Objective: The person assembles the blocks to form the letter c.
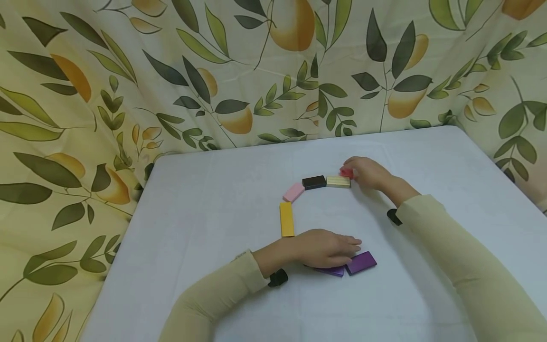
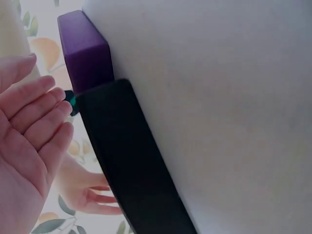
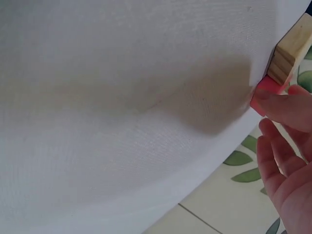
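Observation:
In the head view, my right hand (image 1: 368, 172) pinches a red block (image 1: 347, 174) beside the right end of a plain wooden block (image 1: 338, 182). The right wrist view shows my thumb on the red block (image 3: 269, 87), close against the wooden block (image 3: 290, 51). My left hand (image 1: 322, 248) is over the near blocks, its fingers extended and holding nothing. Beside its fingertips lies a purple block (image 1: 361, 263); a violet block (image 1: 332, 271) is partly hidden beneath it. A very dark block (image 2: 129, 161) meets the purple block (image 2: 87, 51) in the left wrist view.
On the white-covered table (image 1: 213, 199), a black block (image 1: 314, 182), a pink block (image 1: 294, 192) and a yellow block (image 1: 287, 219) continue the curved line leftward and toward me. A leaf-and-fruit patterned curtain (image 1: 265, 95) hangs behind the table.

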Tool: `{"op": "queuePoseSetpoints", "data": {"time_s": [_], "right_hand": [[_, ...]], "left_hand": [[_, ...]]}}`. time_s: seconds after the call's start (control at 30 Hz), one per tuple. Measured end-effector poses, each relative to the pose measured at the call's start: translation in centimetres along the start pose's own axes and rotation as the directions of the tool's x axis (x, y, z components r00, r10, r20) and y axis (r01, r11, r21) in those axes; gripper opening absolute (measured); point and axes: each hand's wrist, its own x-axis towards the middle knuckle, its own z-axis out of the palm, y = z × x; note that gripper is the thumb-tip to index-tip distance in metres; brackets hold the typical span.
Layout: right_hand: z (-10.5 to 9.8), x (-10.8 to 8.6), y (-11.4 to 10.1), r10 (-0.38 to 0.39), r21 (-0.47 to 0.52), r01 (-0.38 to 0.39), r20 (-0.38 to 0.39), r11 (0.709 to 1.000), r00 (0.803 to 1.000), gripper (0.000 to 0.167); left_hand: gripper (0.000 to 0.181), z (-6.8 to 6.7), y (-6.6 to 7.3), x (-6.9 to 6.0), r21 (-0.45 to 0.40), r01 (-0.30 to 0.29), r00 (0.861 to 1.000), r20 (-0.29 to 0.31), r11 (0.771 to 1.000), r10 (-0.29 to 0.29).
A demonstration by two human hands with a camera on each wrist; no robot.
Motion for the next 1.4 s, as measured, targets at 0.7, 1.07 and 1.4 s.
{"op": "queuePoseSetpoints", "data": {"time_s": [0.7, 1.07, 1.4], "right_hand": [[-0.7, -2.2, 1.4, 0.038, -0.071, -0.036, 0.029, 0.997, 0.999, 0.034], [-1.1, -5.2, 1.5, 0.04, -0.075, -0.035, 0.074, 0.997, 0.996, 0.036], [-0.7, -6.8, 1.3, 0.053, -0.074, -0.047, 0.074, 0.996, 0.996, 0.035]], "left_hand": [[0.042, 0.4, 0.9, 0.6, 0.101, 0.005, 0.995, 0.099, 0.995, -0.015], [0.04, 0.3, 1.4, 0.9, 0.171, -0.02, 0.996, 0.091, 0.985, 0.004], [0.039, 0.2, 1.6, 1.1, 0.214, -0.016, 0.996, 0.09, 0.977, -0.004]]}}
